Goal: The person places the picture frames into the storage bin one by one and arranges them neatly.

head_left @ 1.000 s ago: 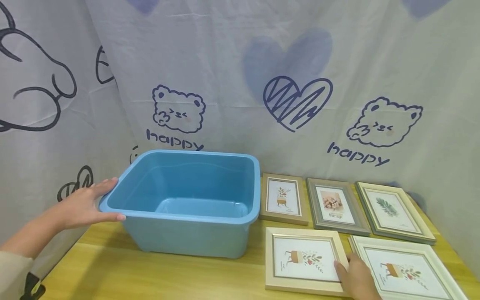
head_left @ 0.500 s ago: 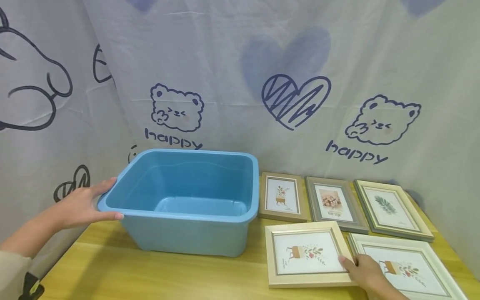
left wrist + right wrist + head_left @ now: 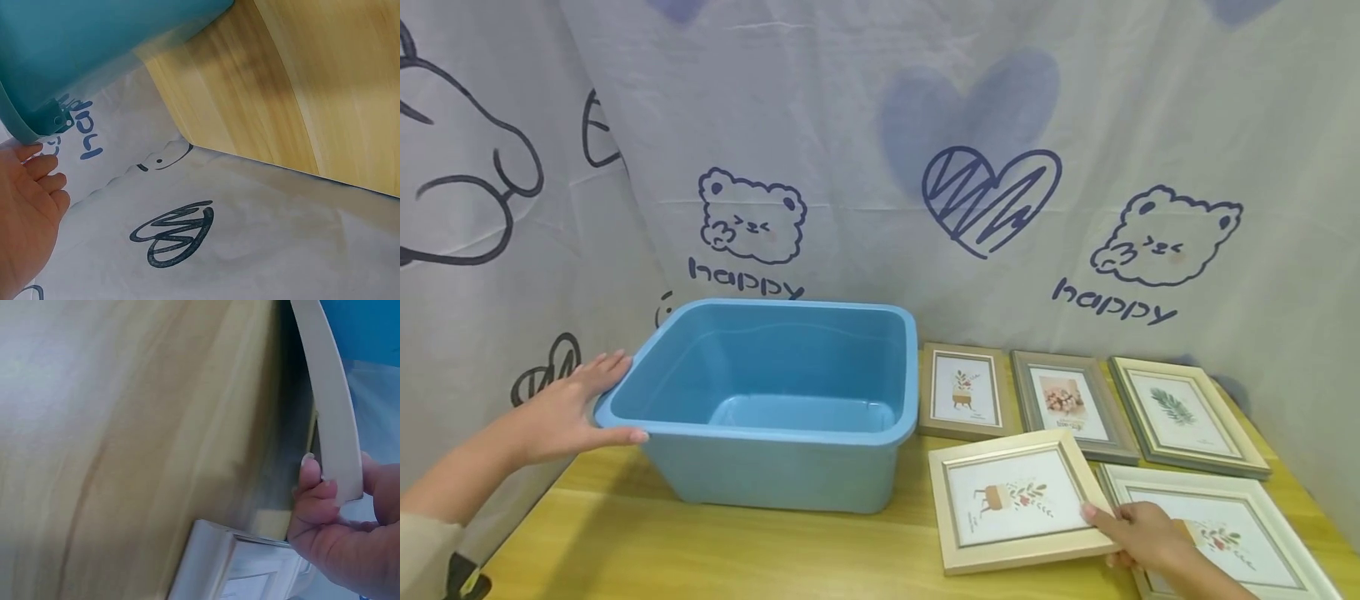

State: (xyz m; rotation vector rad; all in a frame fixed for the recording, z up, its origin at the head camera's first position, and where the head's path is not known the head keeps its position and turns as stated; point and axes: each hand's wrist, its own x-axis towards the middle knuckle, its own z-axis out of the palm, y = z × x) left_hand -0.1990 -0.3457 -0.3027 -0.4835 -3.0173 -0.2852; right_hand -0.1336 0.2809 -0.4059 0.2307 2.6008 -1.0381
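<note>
Blue is the tub (image 3: 775, 473); the left hand (image 3: 561, 415) spreads on its left corner, maybe to steady it. Right of the tub, the right hand (image 3: 1141, 533) pinches a cream frame (image 3: 1011, 493) by its edge, probably for easy holding.

Left grip (image 3: 561, 414) spreads; right grip (image 3: 1138, 534) pinches.

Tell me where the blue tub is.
In the head view, the blue tub stands left of centre on the wooden table, between the left hand on its rim and the tan frame.
</note>
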